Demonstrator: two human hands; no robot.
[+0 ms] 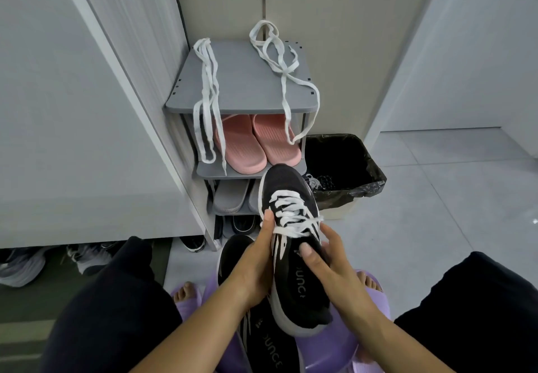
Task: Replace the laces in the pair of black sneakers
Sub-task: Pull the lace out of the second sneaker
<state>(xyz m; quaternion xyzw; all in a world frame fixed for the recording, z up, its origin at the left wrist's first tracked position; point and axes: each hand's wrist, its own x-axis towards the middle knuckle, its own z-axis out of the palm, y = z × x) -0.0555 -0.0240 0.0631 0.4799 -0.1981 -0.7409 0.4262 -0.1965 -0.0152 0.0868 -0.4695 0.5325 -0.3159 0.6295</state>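
- You hold one black sneaker (291, 195) up in front of the rack. Its rounded toe points away from you, its knit upper is matte and its thick sole is white.
- Your left hand (253, 259) grips the shoe's left side. The thumb lies along the eyelet edge, where the flat white lace (291, 212) crosses.
- Your right hand (332, 262) grips the collar on the right. The thumb presses on the padded tongue and the fingers curl round the outer wall.
- That lace runs up the throat of the shoe in loose, uneven criss-cross bars.
- The second sneaker (262, 340) lies below your forearms with its opening up. It has pale stripes on its side and printed letters on the insole. Whether it has a lace you cannot tell from here.
- The grey shelf rack (247, 81) has a smooth, flat top. The left spare lace (207, 90) and the right spare lace (281, 61) lie on it, both flat and woven. Their ends hang over the front edge.
- Ribbed pink slippers (247, 145) sit on the shelf beneath, and grey slippers (230, 198) on the next one down.
- A bin (349, 157) lined with a crinkled black bag stands just right of the rack, on glossy pale floor tiles (436, 212).
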